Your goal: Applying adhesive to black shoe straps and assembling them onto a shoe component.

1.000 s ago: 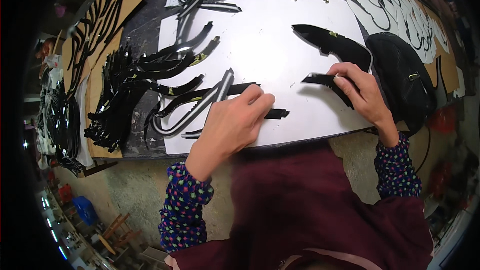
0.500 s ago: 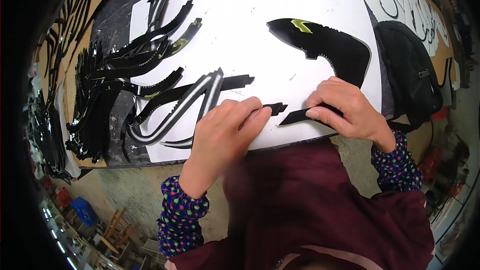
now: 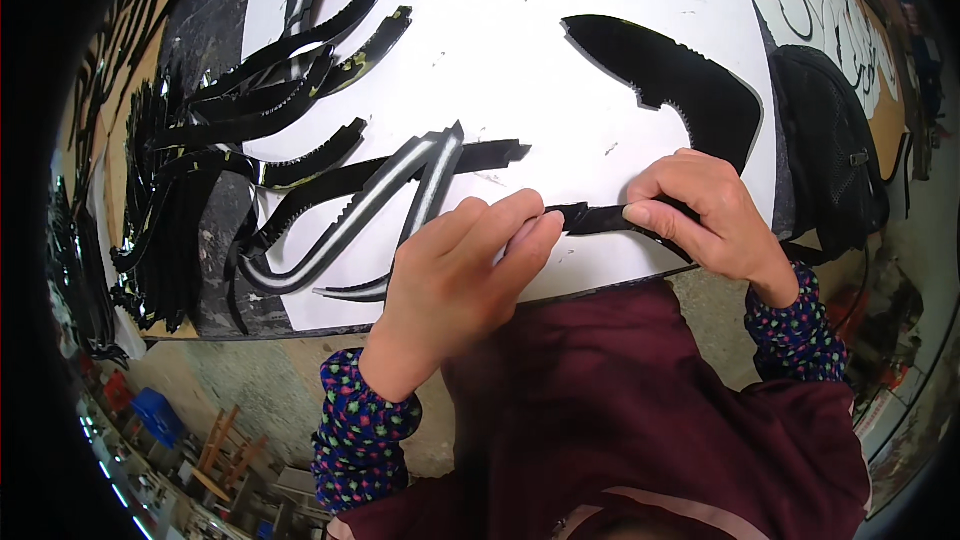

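Observation:
My left hand [image 3: 455, 270] is closed, thumb and fingers pinching the end of a black strip [image 3: 573, 214] that sticks out past its fingertips. My right hand [image 3: 705, 212] grips another black strip [image 3: 608, 220] between thumb and bent fingers. The ends of the two strips meet and appear to overlap between my hands, near the front edge of the white sheet [image 3: 560, 120]. Just beyond my right hand lies a broad, bent black piece [image 3: 690, 80] with notched edges. Left of my left hand rests a black strip with a pale grey stripe [image 3: 350, 230], folded into a narrow loop.
Several curved black strips [image 3: 340, 15] fan out at the left, next to a dense pile of glossy black strips [image 3: 160, 220]. A black bag [image 3: 825, 150] sits at the right edge. White sheets with dark curved shapes [image 3: 815, 5] lie at the far right.
The strip ends, apart before, now touch. My left hand has moved slightly right. The view has shifted, so the bent black piece appears a little farther right and higher.

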Demonstrator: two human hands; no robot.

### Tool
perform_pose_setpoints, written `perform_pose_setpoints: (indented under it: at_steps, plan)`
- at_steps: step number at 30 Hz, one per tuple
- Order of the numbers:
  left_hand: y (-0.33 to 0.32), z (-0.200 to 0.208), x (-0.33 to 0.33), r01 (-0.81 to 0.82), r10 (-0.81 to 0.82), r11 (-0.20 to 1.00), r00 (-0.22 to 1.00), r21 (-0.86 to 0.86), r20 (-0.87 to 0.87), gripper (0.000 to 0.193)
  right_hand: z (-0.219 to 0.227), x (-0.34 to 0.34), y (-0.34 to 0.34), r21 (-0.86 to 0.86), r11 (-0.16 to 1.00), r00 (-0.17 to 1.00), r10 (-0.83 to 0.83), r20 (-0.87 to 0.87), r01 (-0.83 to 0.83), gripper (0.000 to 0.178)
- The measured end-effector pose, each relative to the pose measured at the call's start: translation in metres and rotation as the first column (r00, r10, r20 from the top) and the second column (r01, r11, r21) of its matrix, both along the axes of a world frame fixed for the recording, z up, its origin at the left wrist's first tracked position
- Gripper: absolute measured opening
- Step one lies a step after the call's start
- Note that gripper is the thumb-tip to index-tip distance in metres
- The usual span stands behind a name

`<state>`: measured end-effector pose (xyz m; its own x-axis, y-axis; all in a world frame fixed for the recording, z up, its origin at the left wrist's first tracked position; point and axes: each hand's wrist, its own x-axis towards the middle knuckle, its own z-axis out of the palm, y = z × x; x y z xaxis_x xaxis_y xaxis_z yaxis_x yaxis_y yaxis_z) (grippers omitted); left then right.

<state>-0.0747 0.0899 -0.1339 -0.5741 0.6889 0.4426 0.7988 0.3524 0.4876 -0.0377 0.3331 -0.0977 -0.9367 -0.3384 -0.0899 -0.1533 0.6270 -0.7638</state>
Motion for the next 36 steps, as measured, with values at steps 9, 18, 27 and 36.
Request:
perform_pose_setpoints:
  at_steps: [9,18,27,36]
  plan:
    - [0.001,0.001,0.000,0.006,-0.006,1.000,1.000,-0.009,0.004,0.036,0.000,-0.001,-0.002,0.008,0.999,0.999,-0.033,0.012,0.033,0.018]
    - [0.002,0.002,0.000,-0.018,0.017,0.999,0.999,-0.042,-0.032,0.026,0.001,-0.002,-0.003,0.077,0.997,1.000,-0.009,0.017,0.007,0.017]
    - [0.000,-0.001,0.000,0.000,0.000,1.000,1.000,0.006,-0.007,0.036,0.003,-0.002,-0.007,0.096,0.995,1.000,-0.025,-0.017,0.026,0.015]
    - [0.000,-0.003,0.001,-0.015,0.015,1.000,0.999,0.022,-0.030,0.035,0.007,-0.003,-0.012,0.153,0.986,0.995,-0.076,0.069,0.064,0.013]
